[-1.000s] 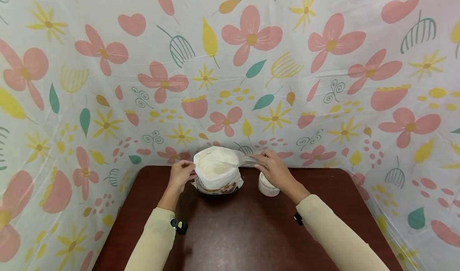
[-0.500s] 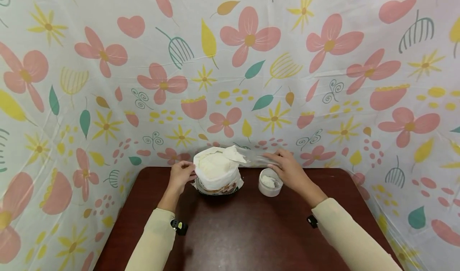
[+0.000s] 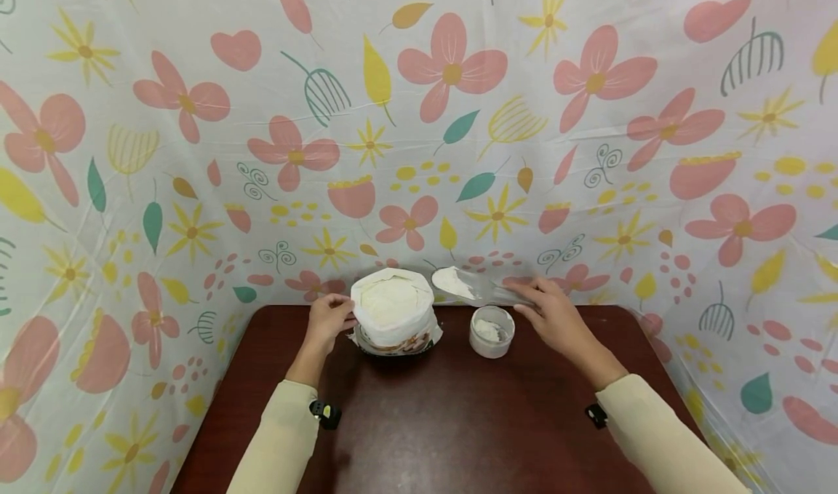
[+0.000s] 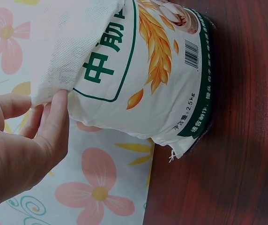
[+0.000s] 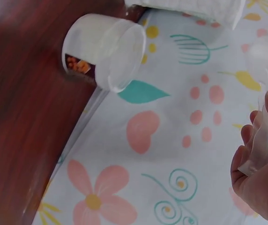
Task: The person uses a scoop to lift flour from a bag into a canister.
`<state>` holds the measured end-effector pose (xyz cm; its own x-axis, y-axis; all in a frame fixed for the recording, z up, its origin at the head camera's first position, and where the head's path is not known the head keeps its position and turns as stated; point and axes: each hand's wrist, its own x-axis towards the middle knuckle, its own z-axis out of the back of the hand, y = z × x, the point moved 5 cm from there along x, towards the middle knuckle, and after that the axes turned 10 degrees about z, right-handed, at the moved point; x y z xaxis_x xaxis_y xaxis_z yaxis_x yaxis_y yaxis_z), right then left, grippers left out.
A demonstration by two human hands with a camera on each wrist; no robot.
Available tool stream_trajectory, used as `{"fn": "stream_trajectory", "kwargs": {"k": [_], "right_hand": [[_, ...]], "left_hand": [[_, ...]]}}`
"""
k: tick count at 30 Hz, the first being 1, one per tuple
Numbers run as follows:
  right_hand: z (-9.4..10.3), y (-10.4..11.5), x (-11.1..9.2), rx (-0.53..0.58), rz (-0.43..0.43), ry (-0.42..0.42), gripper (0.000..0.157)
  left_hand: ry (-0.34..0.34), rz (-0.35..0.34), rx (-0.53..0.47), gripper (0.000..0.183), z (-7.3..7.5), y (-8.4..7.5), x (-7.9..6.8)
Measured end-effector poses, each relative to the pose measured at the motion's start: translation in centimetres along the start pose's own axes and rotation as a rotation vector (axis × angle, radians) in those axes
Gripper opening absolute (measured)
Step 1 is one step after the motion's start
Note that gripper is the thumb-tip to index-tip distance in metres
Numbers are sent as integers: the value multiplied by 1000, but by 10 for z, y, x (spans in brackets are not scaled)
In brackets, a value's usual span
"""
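Note:
A white flour bag with wheat ears printed on it stands at the back of the table, its top folded down and pale flour filling its mouth. My left hand pinches the folded rim between thumb and fingers. In my right hand is the handle of a clear plastic scoop, gripped by curled fingers. White flour heaps on the scoop's left end. Just below the scoop in the head view stands a small clear round tub with some flour inside.
The dark red-brown table ends at the back against a floral-printed sheet. An orange print shows on the tub's side. The tub stands a short way right of the bag.
My right hand has drawn the scoop up from the bag and to the right, now loaded with flour, beyond the tub. The left hand stays at the rim.

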<state>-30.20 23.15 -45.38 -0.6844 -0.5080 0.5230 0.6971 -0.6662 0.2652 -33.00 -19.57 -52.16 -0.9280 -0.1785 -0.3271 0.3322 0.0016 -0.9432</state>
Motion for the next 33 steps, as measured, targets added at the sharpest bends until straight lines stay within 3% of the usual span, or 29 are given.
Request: {"fn": "stream_trajectory", "kwargs": {"k": [22, 27, 33], "right_hand": [[19, -32, -48, -161, 96, -46, 41], [17, -39, -55, -203, 104, -13, 39], [14, -45, -61, -235, 56, 50, 37]], "left_hand": [[2, 2, 1, 24, -1, 0, 0], [10, 8, 8, 26, -1, -4, -4], [4, 5, 12, 25, -1, -4, -4]]}}
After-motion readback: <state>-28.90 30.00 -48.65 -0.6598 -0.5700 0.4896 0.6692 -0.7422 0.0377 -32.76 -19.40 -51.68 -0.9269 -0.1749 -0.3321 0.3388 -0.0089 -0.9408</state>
